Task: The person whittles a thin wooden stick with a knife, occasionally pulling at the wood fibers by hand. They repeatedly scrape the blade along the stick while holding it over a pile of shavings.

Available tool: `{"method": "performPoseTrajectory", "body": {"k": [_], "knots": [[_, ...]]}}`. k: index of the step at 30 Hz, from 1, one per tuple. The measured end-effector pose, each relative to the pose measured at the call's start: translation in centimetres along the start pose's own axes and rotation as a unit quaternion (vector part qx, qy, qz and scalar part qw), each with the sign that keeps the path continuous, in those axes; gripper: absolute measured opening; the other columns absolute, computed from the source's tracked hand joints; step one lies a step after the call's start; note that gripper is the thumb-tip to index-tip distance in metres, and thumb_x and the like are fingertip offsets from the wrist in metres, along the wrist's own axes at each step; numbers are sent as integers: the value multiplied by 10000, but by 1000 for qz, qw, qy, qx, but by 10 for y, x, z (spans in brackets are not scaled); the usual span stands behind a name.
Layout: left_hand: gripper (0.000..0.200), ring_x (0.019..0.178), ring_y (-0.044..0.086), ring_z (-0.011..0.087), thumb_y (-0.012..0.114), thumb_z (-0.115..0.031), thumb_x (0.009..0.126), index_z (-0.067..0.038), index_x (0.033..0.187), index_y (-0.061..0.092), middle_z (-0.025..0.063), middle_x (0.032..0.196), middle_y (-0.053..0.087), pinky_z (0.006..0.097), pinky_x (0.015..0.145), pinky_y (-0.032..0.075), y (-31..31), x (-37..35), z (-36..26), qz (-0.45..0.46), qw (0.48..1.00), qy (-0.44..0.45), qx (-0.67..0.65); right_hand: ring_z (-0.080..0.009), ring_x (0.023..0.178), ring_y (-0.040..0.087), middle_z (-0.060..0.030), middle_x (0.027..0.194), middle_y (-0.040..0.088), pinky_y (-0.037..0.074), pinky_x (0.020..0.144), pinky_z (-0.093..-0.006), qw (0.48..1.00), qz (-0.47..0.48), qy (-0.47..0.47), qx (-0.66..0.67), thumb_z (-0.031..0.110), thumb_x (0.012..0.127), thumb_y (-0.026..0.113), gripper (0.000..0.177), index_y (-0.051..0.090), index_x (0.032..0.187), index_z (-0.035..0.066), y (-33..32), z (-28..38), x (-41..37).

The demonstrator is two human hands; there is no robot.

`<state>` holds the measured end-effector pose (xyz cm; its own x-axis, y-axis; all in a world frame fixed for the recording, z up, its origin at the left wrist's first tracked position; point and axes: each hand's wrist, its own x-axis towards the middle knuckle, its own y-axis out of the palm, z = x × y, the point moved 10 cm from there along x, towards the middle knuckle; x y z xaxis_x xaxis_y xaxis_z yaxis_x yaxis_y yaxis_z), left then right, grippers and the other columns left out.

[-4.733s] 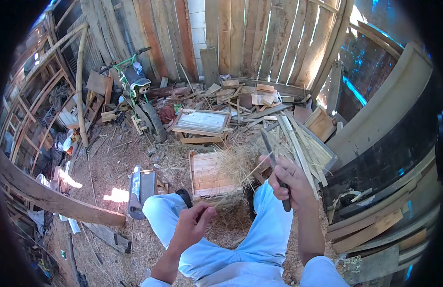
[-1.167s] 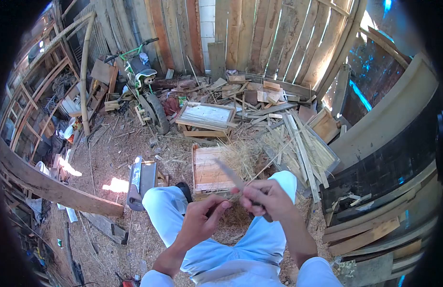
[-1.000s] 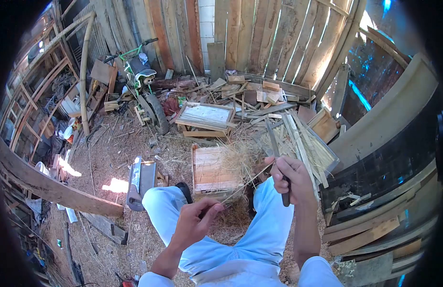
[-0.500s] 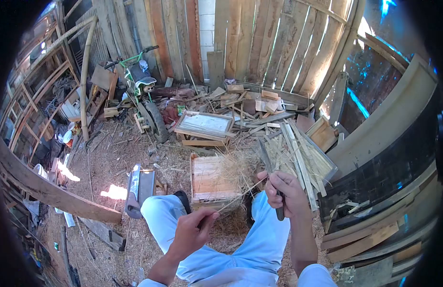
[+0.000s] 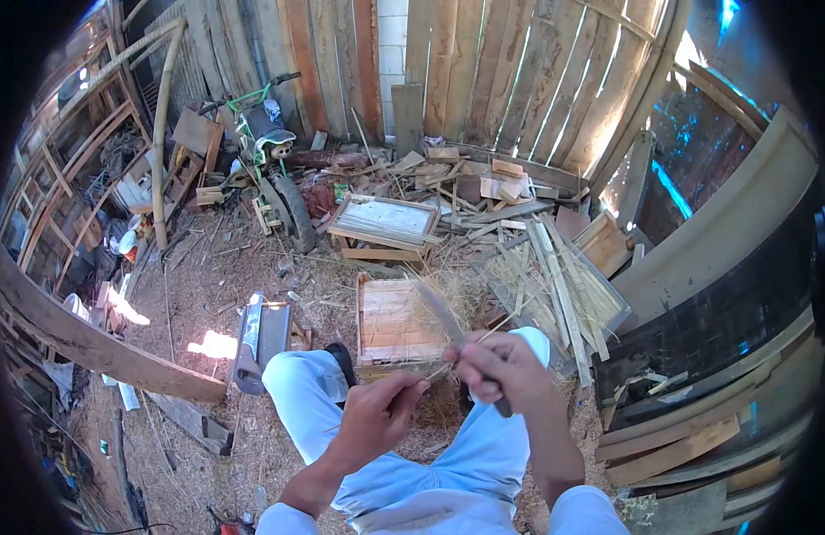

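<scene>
Above my lap, my right hand (image 5: 512, 373) is closed round a knife (image 5: 441, 312). The blade points up and to the left, and its handle end shows below the fist. My left hand (image 5: 377, 417) pinches one end of a thin wooden strip (image 5: 437, 375), which runs up toward the knife and the right fingers. Where strip and blade meet is too blurred to tell contact. Beyond the hands, a shallow wooden box (image 5: 385, 314) lies on the ground, with fine shavings (image 5: 470, 299) heaped over its right side.
A wooden frame with a white panel (image 5: 385, 218) lies farther off, before a pile of scrap wood (image 5: 497, 183). Long slats (image 5: 559, 294) lie at right. A small green motorbike (image 5: 274, 152) leans at back left; a dark metal piece (image 5: 262, 343) stands beside my knee.
My right hand and the knife have moved left and slightly down, toward my left hand. The blade tilts more to the left, and less of the strip shows between the hands.
</scene>
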<state>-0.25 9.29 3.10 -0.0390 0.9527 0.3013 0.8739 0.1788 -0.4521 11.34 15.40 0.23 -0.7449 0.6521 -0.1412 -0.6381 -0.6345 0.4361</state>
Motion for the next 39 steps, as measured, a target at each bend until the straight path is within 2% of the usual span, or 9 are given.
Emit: {"method": "performPoseTrajectory", "body": {"k": [3, 9, 14, 16, 20, 29, 32, 36, 39], "knots": [[37, 481, 555, 121, 631, -37, 827, -14, 856, 624, 92, 585, 570, 260, 442, 383, -4, -3, -7, -28, 999, 27, 3, -30, 460, 376, -15, 663, 503, 271, 385, -171, 998, -47, -28, 7, 186, 946, 495, 290, 546, 1062, -74, -22, 14, -6], [29, 467, 515, 109, 625, -45, 836, -21, 851, 628, 87, 580, 567, 259, 434, 370, -13, -8, 9, -20, 1000, -16, 9, -32, 451, 378, -10, 648, 491, 290, 384, -169, 983, -148, -93, 64, 194, 952, 479, 265, 534, 1015, -58, -64, 38, -14], [28, 488, 560, 144, 632, -37, 823, -19, 843, 621, 98, 621, 596, 270, 440, 395, -6, -1, -1, -59, 996, 30, 53, -33, 474, 395, -28, 690, 541, 282, 402, -168, 999, 19, 30, -5, 169, 946, 495, 263, 545, 1062, -62, 12, -31, 2], [36, 490, 570, 191, 639, -32, 812, -20, 836, 615, 107, 668, 620, 284, 447, 422, -8, -1, -14, -95, 987, 94, 93, -34, 474, 397, -27, 694, 543, 280, 402, -170, 1000, 9, 20, -1, 161, 943, 500, 273, 543, 1094, -62, 14, -25, 1], [58, 552, 617, 245, 649, -74, 813, -44, 847, 613, 103, 726, 644, 314, 461, 470, -9, -2, -19, -71, 983, 106, 135, -40, 477, 405, -31, 713, 551, 279, 404, -172, 999, -17, 3, 30, 146, 937, 507, 303, 529, 1157, -60, -5, 0, -3], [52, 519, 599, 234, 649, -69, 814, -34, 845, 625, 111, 680, 630, 310, 453, 451, -15, -4, -4, -49, 992, 68, 95, -33, 464, 380, -15, 670, 504, 285, 378, -167, 979, -155, -120, 49, 163, 942, 491, 288, 523, 1132, -51, -76, 52, -22], [59, 458, 531, 155, 639, -51, 823, -11, 863, 621, 103, 599, 574, 270, 437, 392, -20, -4, 17, -30, 997, -8, 69, -31, 460, 374, -5, 650, 495, 292, 374, -167, 975, -177, -123, 52, 180, 943, 493, 279, 523, 1128, -26, -76, 50, -23], [82, 473, 480, 89, 613, -66, 854, 2, 897, 626, 72, 574, 554, 250, 447, 363, -9, 6, 17, -2, 999, -33, 6, -41, 453, 395, -13, 652, 515, 296, 382, -182, 995, -62, -25, -70, 211, 933, 520, 326, 524, 1134, -46, -17, 0, -1], [108, 491, 477, 66, 597, -91, 873, 7, 902, 631, 51, 586, 576, 253, 452, 364, -6, 10, 13, -11, 998, -51, -47, -42, 454, 396, -15, 661, 527, 284, 386, -184, 997, 35, -42, -61, 226, 928, 529, 333, 540, 1130, -38, 16, -19, 10]]}}
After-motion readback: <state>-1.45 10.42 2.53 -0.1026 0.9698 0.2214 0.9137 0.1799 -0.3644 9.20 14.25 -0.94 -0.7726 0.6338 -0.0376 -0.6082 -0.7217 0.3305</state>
